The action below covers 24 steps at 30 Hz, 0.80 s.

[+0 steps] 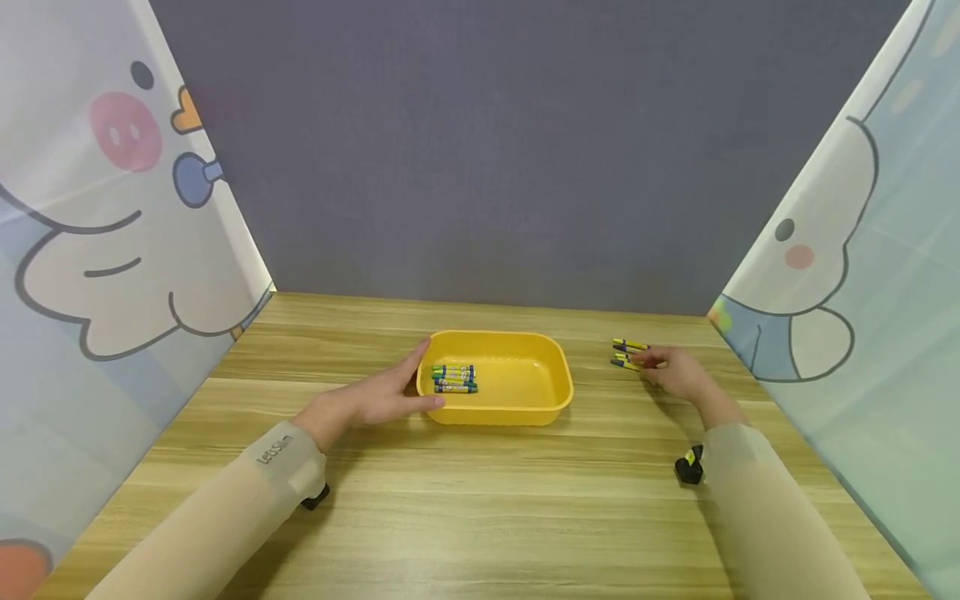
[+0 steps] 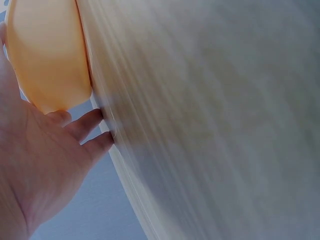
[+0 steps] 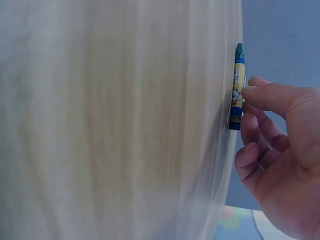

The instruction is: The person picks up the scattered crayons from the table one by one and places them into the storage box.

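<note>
At left inside the yellow tray (image 1: 517, 383): crayons (image 1: 454, 379), axes left-right. On the desk (image 1: 480, 500): loose crayons (image 1: 624, 364), nearest tip leftward. Left grip (image 1: 390, 397) wide against tray; right grip (image 1: 675, 373) narrow at loose crayons, can't tell if holding.

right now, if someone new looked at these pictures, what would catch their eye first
Probably the bright yellow tray in the middle of the wooden table, with a small row of crayons at its left end and the left hand against that end. Next, the right hand at the loose crayons to the tray's right, then the big cartoon animal on the left side sheet.
</note>
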Motion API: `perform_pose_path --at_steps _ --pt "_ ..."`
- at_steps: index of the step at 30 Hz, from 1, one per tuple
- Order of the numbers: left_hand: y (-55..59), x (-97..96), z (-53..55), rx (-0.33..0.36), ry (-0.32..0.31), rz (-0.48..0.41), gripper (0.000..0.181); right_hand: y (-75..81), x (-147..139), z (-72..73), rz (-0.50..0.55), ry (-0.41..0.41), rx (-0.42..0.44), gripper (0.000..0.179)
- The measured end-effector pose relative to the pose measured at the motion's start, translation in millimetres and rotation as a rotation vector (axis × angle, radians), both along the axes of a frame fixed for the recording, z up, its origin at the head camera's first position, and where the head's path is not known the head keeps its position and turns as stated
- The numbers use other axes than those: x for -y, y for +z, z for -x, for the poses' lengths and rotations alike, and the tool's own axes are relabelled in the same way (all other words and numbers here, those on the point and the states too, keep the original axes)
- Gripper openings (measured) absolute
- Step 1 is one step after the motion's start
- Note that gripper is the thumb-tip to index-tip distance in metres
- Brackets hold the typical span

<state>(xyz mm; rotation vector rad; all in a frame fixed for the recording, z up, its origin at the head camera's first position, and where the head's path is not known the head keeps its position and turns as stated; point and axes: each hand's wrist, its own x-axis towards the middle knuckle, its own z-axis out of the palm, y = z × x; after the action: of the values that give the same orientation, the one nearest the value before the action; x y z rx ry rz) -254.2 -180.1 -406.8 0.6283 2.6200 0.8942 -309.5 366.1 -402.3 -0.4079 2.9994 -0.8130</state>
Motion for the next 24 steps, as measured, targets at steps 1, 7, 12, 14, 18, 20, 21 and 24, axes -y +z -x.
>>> perform_pose_path --at_steps 1,7,12,14,18,20,21,24 --pt "-0.1 -0.1 0.0 -0.002 -0.001 0.002 0.122 -0.1 -0.4 -0.4 -0.009 0.003 -0.008 0.030" --pt "-0.7 -1.5 0.0 0.001 0.005 -0.013 0.121 1.1 -1.2 -2.1 -0.058 0.014 -0.002 0.031" --pt "-1.1 -2.2 0.0 -0.003 0.014 -0.010 0.121 3.4 -3.3 -3.7 -0.064 0.014 0.050 0.033" --pt "-1.0 -2.3 0.0 -0.004 0.015 -0.005 0.121 5.0 -3.9 -5.2 -0.060 0.019 0.084 0.034" --pt "-0.7 -2.4 0.1 -0.006 0.015 -0.002 0.121 7.7 -3.7 -8.5 -0.050 0.036 0.129 0.039" --pt "-0.5 -2.5 0.1 -0.007 0.016 0.000 0.121 8.2 -3.7 -9.7 -0.057 0.049 0.131 0.041" --pt "-0.4 -2.6 0.0 -0.007 0.016 0.000 0.121 8.0 -3.7 -9.8 -0.057 0.052 0.131 0.041" --pt "0.0 -2.9 0.0 -0.007 0.017 -0.001 0.121 6.5 -4.8 -9.0 -0.063 0.057 0.122 0.042"
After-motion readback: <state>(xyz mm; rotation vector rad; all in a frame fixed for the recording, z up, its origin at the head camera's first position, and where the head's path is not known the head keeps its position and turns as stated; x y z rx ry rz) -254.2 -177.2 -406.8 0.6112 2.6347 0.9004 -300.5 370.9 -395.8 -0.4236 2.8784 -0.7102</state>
